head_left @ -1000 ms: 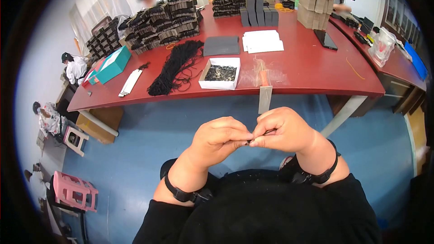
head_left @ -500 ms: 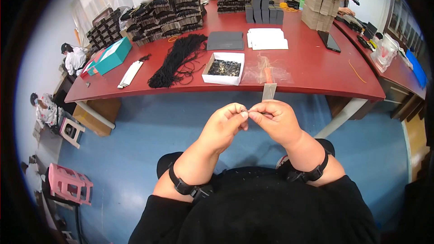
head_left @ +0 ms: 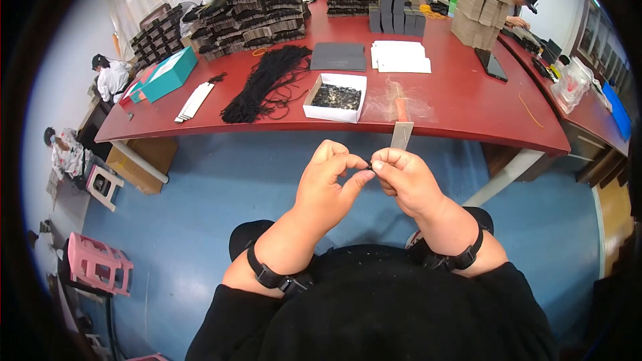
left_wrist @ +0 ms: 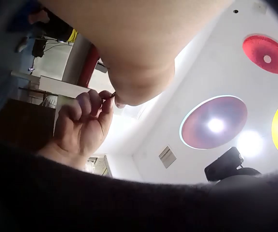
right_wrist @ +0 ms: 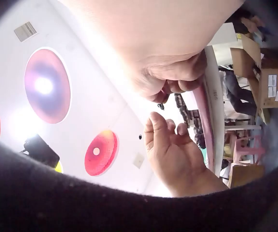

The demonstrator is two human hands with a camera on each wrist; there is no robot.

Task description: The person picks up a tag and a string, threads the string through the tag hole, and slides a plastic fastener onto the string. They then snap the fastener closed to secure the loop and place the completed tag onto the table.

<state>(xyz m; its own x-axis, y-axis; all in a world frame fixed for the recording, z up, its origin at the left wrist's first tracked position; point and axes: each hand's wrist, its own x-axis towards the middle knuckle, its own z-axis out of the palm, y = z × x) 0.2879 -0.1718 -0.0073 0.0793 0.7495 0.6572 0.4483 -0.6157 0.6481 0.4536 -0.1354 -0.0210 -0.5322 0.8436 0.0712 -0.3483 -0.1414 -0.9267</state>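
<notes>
Pinched between the left hand (head_left: 328, 184) and right hand (head_left: 401, 177), a small dark piece (head_left: 368, 166) was held mid-assembly, apparently unfinished, before the red worktop (head_left: 468, 103).

The left hand (head_left: 326, 187) is loosening: its fingers (head_left: 332, 154), earlier bunched tight against the right hand (head_left: 403, 180), are now arching up, with only thumb and forefinger meeting the small dark piece (head_left: 369, 166). Both hands are sitting higher, nearer the table (head_left: 468, 103).
</notes>
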